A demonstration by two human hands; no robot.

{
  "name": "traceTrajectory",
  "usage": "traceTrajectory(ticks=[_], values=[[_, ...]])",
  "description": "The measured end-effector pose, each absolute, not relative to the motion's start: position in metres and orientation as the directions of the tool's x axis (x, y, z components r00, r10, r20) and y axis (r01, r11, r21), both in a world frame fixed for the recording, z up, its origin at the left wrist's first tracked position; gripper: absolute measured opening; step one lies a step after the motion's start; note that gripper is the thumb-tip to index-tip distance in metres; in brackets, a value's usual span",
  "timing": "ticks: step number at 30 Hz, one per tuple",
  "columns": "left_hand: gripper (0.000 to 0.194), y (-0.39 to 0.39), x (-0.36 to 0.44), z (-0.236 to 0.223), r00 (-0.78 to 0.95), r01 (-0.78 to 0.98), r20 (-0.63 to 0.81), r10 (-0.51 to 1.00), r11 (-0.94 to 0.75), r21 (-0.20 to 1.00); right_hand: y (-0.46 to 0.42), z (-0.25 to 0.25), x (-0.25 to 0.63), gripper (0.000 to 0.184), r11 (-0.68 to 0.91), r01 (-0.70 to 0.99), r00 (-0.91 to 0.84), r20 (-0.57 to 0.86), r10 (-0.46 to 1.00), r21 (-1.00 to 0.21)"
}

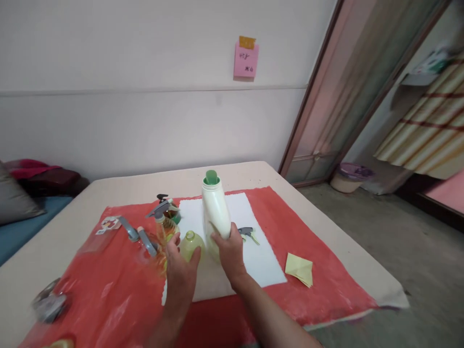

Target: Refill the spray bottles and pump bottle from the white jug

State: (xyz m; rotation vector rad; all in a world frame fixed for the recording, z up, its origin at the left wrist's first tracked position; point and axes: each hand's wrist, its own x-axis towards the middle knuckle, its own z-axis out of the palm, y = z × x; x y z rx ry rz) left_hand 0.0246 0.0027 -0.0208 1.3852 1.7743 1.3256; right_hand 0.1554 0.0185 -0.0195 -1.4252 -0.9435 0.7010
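My right hand (227, 251) is wrapped round the lower part of a tall white bottle (215, 208) with a green open spout, standing upright on a white sheet (261, 261). My left hand (179, 266) grips a small yellow-green translucent bottle (190, 244) with an open neck, just left of the white bottle. A spray bottle with amber liquid and a grey trigger head (163, 220) stands behind my left hand.
A red cloth (319, 285) covers the beige table (152, 181). A loose grey trigger head (247, 233) lies on the white sheet. Grey sprayer parts (139, 237), a folded yellow paper (299, 268) and a blurred grey object (49, 302) lie around. The table edge drops at right.
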Motion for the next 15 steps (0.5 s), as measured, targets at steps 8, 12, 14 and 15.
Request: traceTrajectory(ticks=[8,12,14,15], values=[[0.085,0.014,0.033,-0.037,-0.314,0.483,0.076,0.946,0.091,0.871,0.018,-0.001,0.199,0.040,0.121,0.134,0.596,0.178,0.783,-0.984],[0.094,0.017,0.040,-0.053,-0.330,0.469,0.087,0.940,0.083,0.879,0.012,0.017,0.216,0.042,0.187,0.212,0.621,0.280,0.732,-0.959],[0.092,0.016,0.043,-0.061,-0.350,0.453,0.108,0.930,0.068,0.889,0.009,0.024,0.227,0.039,0.231,0.319,0.629,0.387,0.674,-0.919],[0.091,0.016,0.045,-0.065,-0.360,0.447,0.115,0.926,0.063,0.892,0.008,0.028,0.233,0.037,0.249,0.375,0.629,0.442,0.639,-0.893]])
